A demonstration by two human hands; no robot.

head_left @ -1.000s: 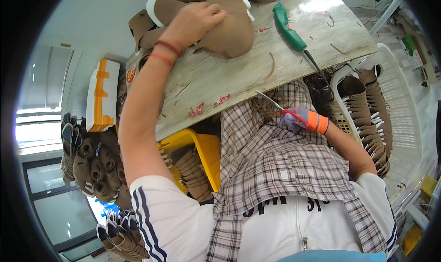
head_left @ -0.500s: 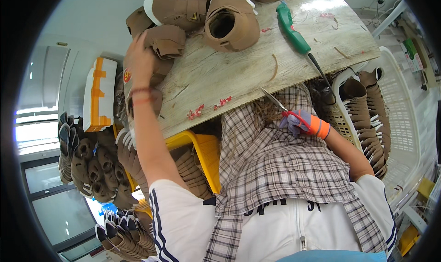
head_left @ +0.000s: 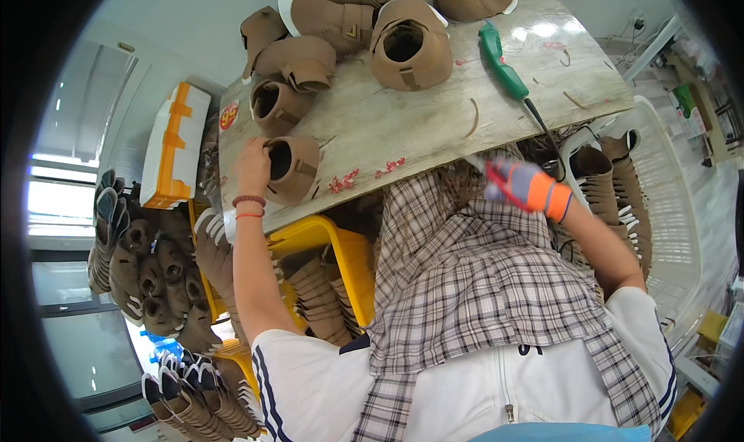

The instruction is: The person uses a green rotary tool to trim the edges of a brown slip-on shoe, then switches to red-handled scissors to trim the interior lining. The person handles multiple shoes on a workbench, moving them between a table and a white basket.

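Note:
My left hand point(head_left: 253, 168), with bead and cord bracelets at the wrist, grips the left rim of a brown shoe upper point(head_left: 298, 180) lying near the table's front left edge. Its fingertips curl into the dark opening. My right hand point(head_left: 528, 185), in a grey and orange glove, is closed around the red handles of a pair of scissors point(head_left: 497, 180). The blades are smeared by motion, over the apron at the table's front edge. Just behind the held upper sits another brown upper point(head_left: 280, 107).
Several more uppers point(head_left: 411, 47) stand at the table's back left. A green corded tool point(head_left: 500, 62) lies on the table point(head_left: 434, 120), among thin brown scraps. Beneath and beside it are a yellow crate point(head_left: 353, 248) and a white basket point(head_left: 676, 209) with stacked uppers.
My left hand has come back from the far uppers to the one near the front edge and now grips it. My right hand has shifted slightly right with the scissors.

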